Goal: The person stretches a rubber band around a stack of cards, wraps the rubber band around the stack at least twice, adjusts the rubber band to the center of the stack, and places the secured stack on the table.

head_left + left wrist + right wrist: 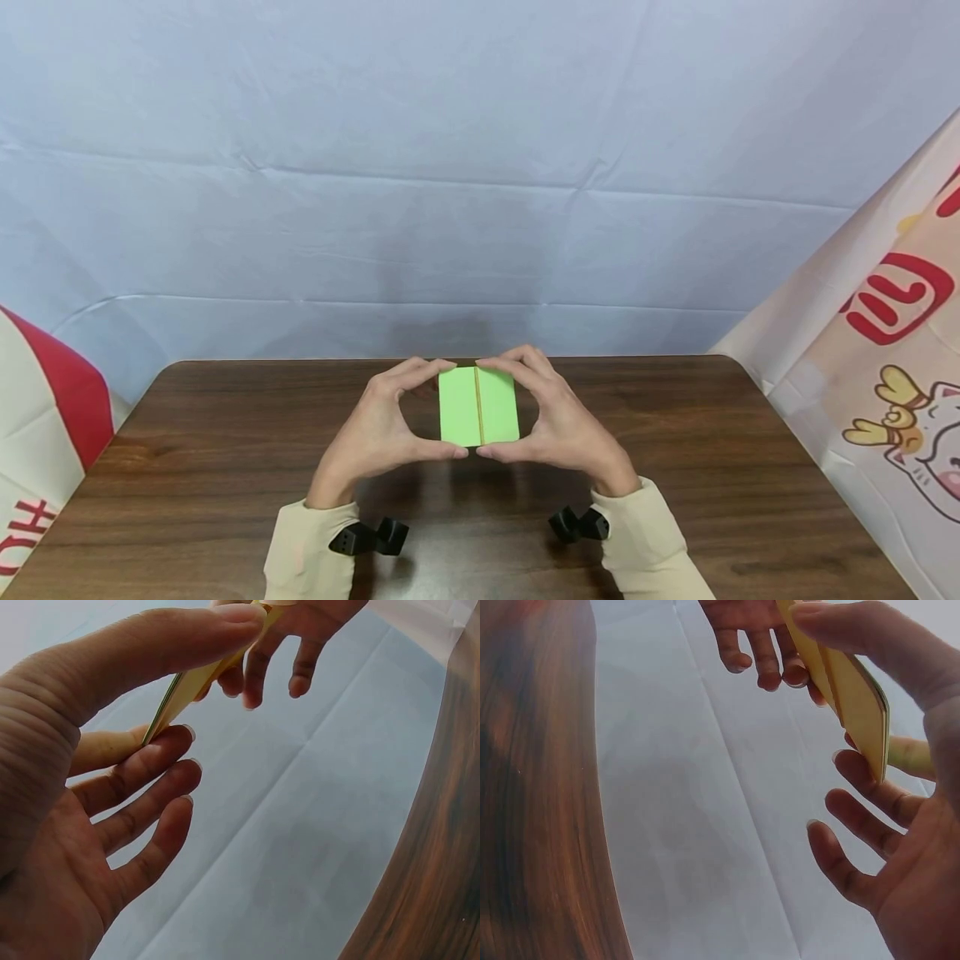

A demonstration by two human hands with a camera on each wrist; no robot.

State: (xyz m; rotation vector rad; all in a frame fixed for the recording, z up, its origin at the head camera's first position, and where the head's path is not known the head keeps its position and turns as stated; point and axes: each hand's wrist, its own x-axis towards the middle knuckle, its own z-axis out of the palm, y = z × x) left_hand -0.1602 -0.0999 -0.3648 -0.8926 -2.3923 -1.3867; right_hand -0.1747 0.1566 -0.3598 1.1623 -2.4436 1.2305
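A thin, square stack of bright green paper (459, 410) is held up above the table between both hands. A narrow tan rubber band (479, 408) runs down its middle. My left hand (378, 425) pinches the left half, thumb at the near edge and fingertips at the far edge. On the other half, my right hand (562, 421) grips the same way. Seen from the right wrist, the stack (862, 720) is nearly edge-on and its layered edge shows; its underside looks yellowish. The remaining fingers of both hands spread loosely below it.
Beneath the hands is a dark brown wooden table (187, 467). A pale fabric backdrop (480, 208) rises behind its far edge. Printed cloths hang at the right (862, 400) and left (45, 392). Small black devices (367, 538) sit at both wrists, over cream sleeves.
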